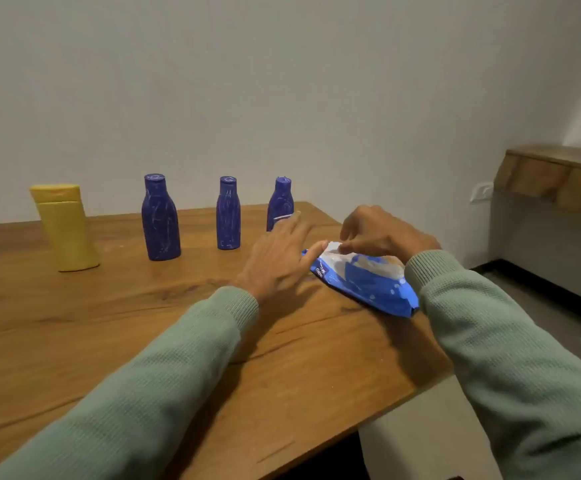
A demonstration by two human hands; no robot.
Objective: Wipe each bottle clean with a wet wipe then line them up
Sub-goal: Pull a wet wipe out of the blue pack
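Since no wipe is out yet, step in hand: opening the pack to draw the first wipe.
Sleeves: two green knitted sleeves (164, 386) reach in over the near edge of the brown wooden table (74, 341).
Pack: the blue-and-white soft plastic wet-wipe pack (368, 284) lies flat near the table's right edge, between the hands.
Left hand (278, 258): fingers spread and mostly straight, forefinger tip touching the pack's far end.
Right hand (382, 233): arched over the pack, fingertips pinching a white piece (333, 247) at its opening; whether this is the seal flap or a wipe, I cannot tell.
Bottles: all stand untouched and apart toward the far edge. They are the yellow plastic bottle (67, 233), the left dark blue scribbled bottle (160, 223), the middle blue bottle (228, 216) and the right blue bottle (280, 206), which is partly behind the left hand.
Next move: probably a steady pull on one wipe while the left hand holds the pack down.
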